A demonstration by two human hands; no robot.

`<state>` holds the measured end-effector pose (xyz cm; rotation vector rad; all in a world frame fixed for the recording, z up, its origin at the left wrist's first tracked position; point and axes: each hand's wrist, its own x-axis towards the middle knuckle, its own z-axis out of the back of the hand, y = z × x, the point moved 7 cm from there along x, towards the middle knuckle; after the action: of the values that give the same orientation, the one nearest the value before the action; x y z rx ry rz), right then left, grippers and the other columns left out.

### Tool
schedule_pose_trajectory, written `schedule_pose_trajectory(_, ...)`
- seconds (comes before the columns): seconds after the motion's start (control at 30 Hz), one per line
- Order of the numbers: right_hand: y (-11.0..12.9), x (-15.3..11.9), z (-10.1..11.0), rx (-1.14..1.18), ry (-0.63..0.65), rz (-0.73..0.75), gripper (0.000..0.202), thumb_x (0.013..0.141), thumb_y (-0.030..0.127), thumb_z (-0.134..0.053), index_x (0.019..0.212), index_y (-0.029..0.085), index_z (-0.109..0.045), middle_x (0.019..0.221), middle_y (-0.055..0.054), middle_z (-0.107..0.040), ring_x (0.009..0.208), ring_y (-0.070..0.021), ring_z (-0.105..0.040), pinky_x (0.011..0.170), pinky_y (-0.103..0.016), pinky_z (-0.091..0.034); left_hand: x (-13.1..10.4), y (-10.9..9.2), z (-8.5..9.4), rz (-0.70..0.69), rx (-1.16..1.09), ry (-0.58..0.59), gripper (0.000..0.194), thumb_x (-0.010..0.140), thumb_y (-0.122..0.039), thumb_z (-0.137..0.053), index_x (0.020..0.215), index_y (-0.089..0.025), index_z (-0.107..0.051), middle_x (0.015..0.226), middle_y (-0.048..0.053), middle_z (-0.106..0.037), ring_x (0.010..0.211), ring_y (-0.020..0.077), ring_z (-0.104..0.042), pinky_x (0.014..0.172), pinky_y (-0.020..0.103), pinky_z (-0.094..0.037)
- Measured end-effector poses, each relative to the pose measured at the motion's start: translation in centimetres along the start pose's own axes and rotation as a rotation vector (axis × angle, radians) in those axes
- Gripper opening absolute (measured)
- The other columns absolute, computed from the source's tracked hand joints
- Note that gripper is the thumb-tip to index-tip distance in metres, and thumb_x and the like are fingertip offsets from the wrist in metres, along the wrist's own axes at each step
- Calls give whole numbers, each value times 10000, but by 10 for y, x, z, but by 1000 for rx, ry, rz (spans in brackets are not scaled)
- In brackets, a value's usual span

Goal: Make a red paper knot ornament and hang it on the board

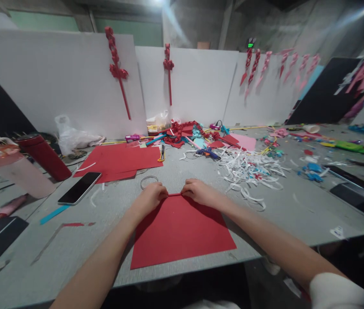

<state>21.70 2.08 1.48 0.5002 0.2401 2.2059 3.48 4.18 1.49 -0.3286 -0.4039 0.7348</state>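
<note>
A red paper sheet (182, 234) lies flat before me, its near edge close to the table's front. Along its far edge the paper is rolled into a thin tube, which shows between my hands. My left hand (152, 195) pinches the left end of this roll. At the right end, the fingers of my right hand (199, 192) are closed on it too. Just beyond my left hand is a thin metal ring (149, 182), perhaps a bangle.
Left are a phone (79, 189), more red sheets (120, 161), a yellow cutter (162, 153), a red flask (43, 156) and a pink bottle (17, 167). White paper strips (249, 165) and a blue glue gun (209, 153) lie right. White panels (188, 86) stand behind.
</note>
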Motion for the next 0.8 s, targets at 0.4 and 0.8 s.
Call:
schedule_pose_trajectory(0.4, -12, -8, 10, 42, 20, 22, 191, 946, 91, -676, 1001, 180, -836, 903, -52, -691, 809, -154, -635, 769, -252, -447, -3, -6, 1, 1, 27, -8, 278, 908, -60, -510, 843, -162, -761, 877, 81, -683, 830, 191, -623, 764, 300, -428)
schedule_pose_trajectory(0.8, -27, -12, 19, 67, 86, -63, 151, 933, 132, -700, 970, 190, -835, 919, -58, -719, 787, -155, -637, 736, -245, -441, 0, 3, -7, -3, 32, -6, 294, 949, -90, -492, 860, -156, -765, 877, 75, -682, 792, 179, -612, 733, 298, -409)
